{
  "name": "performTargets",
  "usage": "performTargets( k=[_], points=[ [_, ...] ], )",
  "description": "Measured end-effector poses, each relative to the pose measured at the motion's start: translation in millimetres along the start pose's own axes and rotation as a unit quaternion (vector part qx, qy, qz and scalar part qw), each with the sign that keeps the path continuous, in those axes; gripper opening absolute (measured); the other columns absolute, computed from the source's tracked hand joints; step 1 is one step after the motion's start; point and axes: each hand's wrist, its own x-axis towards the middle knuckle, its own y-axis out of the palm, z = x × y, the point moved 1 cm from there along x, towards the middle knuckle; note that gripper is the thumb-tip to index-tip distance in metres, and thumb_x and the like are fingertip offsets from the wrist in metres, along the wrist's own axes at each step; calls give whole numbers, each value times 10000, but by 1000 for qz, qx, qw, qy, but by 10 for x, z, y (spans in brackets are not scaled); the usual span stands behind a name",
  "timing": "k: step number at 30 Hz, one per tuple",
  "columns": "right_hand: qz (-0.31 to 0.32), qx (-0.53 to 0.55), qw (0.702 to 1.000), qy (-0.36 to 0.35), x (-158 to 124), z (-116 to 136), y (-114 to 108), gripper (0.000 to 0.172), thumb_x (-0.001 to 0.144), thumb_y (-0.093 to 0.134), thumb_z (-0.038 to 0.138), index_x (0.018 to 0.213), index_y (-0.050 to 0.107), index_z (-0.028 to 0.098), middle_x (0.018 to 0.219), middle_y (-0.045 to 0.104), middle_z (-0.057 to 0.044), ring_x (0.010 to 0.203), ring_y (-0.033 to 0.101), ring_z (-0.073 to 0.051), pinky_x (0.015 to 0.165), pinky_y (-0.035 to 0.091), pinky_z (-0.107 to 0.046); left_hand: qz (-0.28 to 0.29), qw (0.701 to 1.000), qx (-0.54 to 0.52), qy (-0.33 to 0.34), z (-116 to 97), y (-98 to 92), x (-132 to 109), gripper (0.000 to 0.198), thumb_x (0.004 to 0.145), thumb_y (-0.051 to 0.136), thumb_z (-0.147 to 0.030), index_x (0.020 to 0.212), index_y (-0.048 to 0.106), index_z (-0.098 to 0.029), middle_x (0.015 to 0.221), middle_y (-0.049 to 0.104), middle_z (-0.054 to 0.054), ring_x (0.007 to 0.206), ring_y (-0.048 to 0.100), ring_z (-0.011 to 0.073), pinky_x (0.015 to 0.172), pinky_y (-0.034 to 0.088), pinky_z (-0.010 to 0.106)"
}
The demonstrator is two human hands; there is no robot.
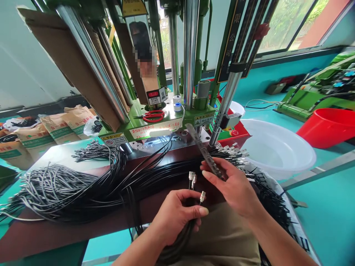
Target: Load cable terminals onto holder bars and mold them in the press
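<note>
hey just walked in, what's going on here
A seated person is working with both hands in front of a green machine. The left hand holds a few black cables, their metal ends sticking up by the fingers. The right hand grips a narrow metal bar, tilted toward the machine. More cables lie bundled across the brown table, and red-handled scissors rest on the machine.

Black vertical panel [230, 42]: pale characters "限公司". Green metal press [172, 113]: at left, white-and-yellow sticker [114, 139], red prohibition circle; at right, white-and-yellow sticker [204, 119], warning triangle; between, pale strip [138, 132], red handwriting, illegible. Red, white and black label [154, 97]: wavy-line symbol on adjoining face, fine print illegible. Brown paper sacks [47, 130]: green Chinese lettering, partly legible.
</note>
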Motion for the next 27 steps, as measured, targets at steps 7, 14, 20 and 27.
performTargets(
  k=[7,14,20,27],
  points=[
    [35,133,989,48,-303,-192,6,331,915,504,425,1191,513,240,860,546,-15,543,457,-70,405,370,-178,-51,997,47,23,-62,-9,1,332,745,683,-426,776,629,-100,637,532,9,470,455,69,431,351,196],
    [66,162,981,79,-328,-169,207,463,928,448,485,1303,503,219,742,510,-10,518,405,-71,393,345,-179,-69,988,135,28,-59,-24,12,400,729,677,-503,740,651,-103,464,479,-17,415,377,67,415,293,201],
    [88,127,982,109,-313,-120,244,492,914,458,512,1303,513,215,599,421,33,470,341,-61,356,279,-148,-69,988,135,21,-14,-40,15,415,711,687,-519,747,643,-108,449,482,-19,391,363,62,408,264,204],
    [96,100,984,108,-313,-100,245,498,910,456,521,1298,520,215,640,444,23,456,328,-52,356,275,-154,-66,988,141,25,-11,-44,22,389,723,681,-499,738,641,-112,449,483,-20,383,366,63,399,261,202]
  ],
)
